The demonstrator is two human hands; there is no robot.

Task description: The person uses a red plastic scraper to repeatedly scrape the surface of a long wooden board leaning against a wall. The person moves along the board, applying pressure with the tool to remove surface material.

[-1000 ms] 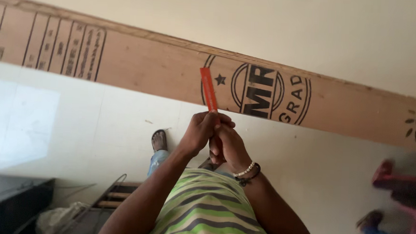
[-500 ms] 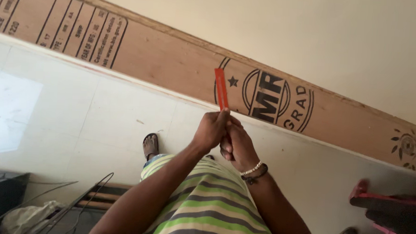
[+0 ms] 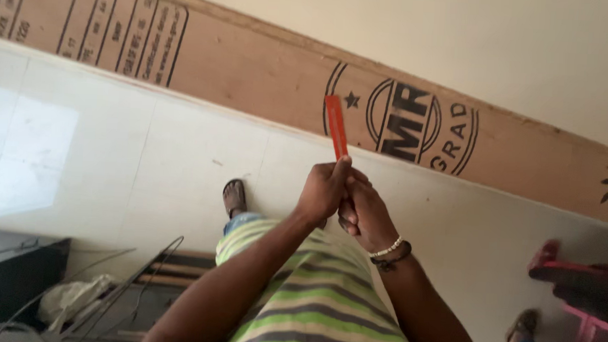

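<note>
1. Orange strip (image 3: pixel 336 126) stands tilted at frame centre, before the plywood board (image 3: pixel 254 64).
2. Left hand (image 3: pixel 325 191) grips its lower end.
3. Right hand (image 3: pixel 363 213) is curled closed, touching the left.

Soft daylight, floor glare at left

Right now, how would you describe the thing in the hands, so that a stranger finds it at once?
Find the long brown plywood board standing along the wall above the white floor. In front of its round black stamp, the left hand and right hand pinch a thin flat strip. It is the only bright orange-red thing there.
</note>
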